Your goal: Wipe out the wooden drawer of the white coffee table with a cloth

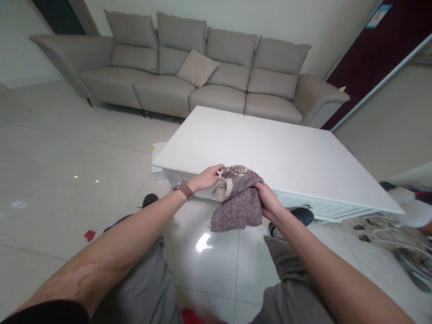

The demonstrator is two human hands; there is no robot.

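A grey-brown knitted garment [238, 200] with a pale patterned part hangs over the near edge of the white table [270, 148]. My left hand [207, 177] grips its upper left corner, fingers curled round the fabric; a brown-strapped watch sits on that wrist. My right hand [268, 200] is closed on the garment's right side, just below the table's edge. The lower part of the garment dangles free above the floor.
A long grey sofa [202, 76] with several cushions stands behind the table. The glossy tiled floor [67, 171] stretches to the left. My knees in grey trousers are at the bottom. Patterned fabric and clutter [398, 225] lie at the right.
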